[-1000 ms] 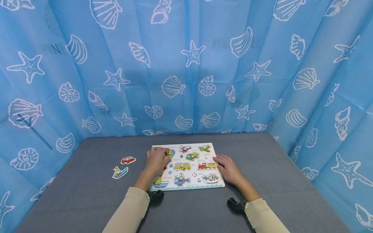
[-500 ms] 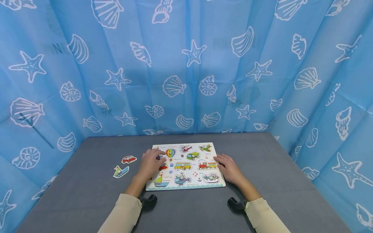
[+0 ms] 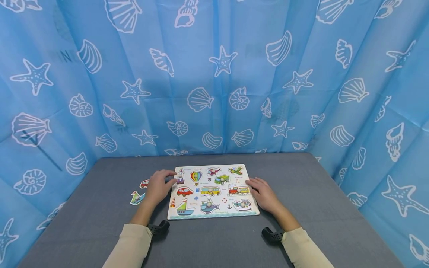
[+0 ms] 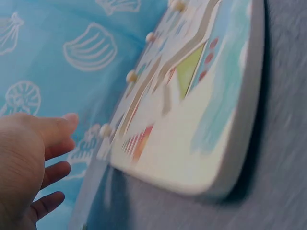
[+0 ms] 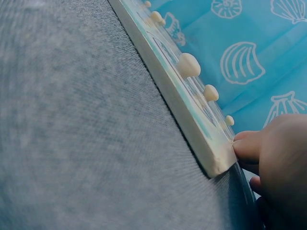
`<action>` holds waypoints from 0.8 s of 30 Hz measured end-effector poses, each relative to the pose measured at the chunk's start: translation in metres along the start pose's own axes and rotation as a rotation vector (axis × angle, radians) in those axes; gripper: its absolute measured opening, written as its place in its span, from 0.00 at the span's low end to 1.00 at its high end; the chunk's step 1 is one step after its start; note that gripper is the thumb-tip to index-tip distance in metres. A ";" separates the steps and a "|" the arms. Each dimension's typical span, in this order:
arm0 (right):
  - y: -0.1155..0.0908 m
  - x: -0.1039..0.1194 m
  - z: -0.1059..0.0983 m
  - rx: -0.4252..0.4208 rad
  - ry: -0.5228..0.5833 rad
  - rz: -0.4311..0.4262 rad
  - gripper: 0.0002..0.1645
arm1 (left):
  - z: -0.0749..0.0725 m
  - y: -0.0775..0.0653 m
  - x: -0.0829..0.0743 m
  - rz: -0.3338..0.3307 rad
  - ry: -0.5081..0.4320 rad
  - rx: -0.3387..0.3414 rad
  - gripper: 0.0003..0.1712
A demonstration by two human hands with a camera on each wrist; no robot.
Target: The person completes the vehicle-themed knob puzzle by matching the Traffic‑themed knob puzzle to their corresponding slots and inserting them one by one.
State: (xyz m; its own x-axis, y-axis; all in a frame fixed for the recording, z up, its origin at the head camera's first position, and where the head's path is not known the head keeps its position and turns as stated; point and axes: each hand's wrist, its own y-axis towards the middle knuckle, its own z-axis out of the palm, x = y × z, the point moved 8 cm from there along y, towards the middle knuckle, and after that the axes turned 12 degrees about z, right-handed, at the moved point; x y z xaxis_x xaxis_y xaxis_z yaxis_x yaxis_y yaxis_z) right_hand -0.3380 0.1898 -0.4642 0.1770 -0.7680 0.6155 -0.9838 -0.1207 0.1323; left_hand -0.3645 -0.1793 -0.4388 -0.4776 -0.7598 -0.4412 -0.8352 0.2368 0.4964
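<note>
A white wooden knob puzzle board (image 3: 218, 219) lies flat with vehicle pieces in it. My left hand (image 3: 159, 186) hovers past its left edge, apart from it in the left wrist view, with loosely bent fingers and nothing in them. The rocket piece (image 3: 180, 176) is nearest to its fingertips. Beneath and beside this hand are a loose red car piece (image 3: 144, 184), partly hidden, and a loose sailboat piece (image 3: 136, 198). My right hand (image 3: 264, 195) rests against the board's right edge, fingertips touching it. The red car picture (image 3: 184, 191) and sailboat picture (image 3: 185, 209) on the board show no knobs.
The board stands on a grey cloth-covered table (image 3: 214, 245). A blue curtain (image 3: 221, 111) with shell and starfish prints hangs behind the table and along its sides. Each wrist wears a black camera mount, such as the left mount (image 3: 160, 227).
My left hand has moved left off the board, from over the balloon past the rocket, uncovering both and the car picture. It now partly covers the loose red car. My right hand stays put.
</note>
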 end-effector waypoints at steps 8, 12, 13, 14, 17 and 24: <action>0.000 0.000 0.000 0.002 0.005 -0.001 0.23 | -0.013 -0.005 0.021 -0.033 0.036 -0.003 0.14; -0.001 0.000 0.000 0.003 0.008 -0.002 0.23 | -0.017 -0.008 0.031 -0.055 0.077 -0.003 0.14; -0.001 0.000 0.000 0.003 0.007 -0.001 0.23 | -0.018 -0.009 0.034 -0.063 0.088 -0.003 0.14; -0.001 0.000 0.000 0.004 0.006 0.000 0.23 | -0.018 -0.010 0.037 -0.070 0.100 -0.003 0.14; 0.000 -0.001 0.000 0.008 0.008 0.007 0.23 | -0.020 -0.013 0.044 -0.086 0.124 -0.008 0.14; 0.000 -0.001 0.000 0.006 0.004 0.005 0.23 | -0.028 -0.019 0.058 -0.106 0.144 -0.021 0.14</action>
State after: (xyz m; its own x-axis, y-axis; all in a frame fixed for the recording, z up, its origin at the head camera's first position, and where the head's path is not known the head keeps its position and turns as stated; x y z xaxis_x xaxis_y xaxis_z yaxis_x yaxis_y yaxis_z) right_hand -0.3379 0.1904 -0.4650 0.1720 -0.7660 0.6193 -0.9849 -0.1204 0.1245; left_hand -0.3689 -0.2444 -0.4527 -0.3419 -0.8589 -0.3813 -0.8724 0.1393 0.4686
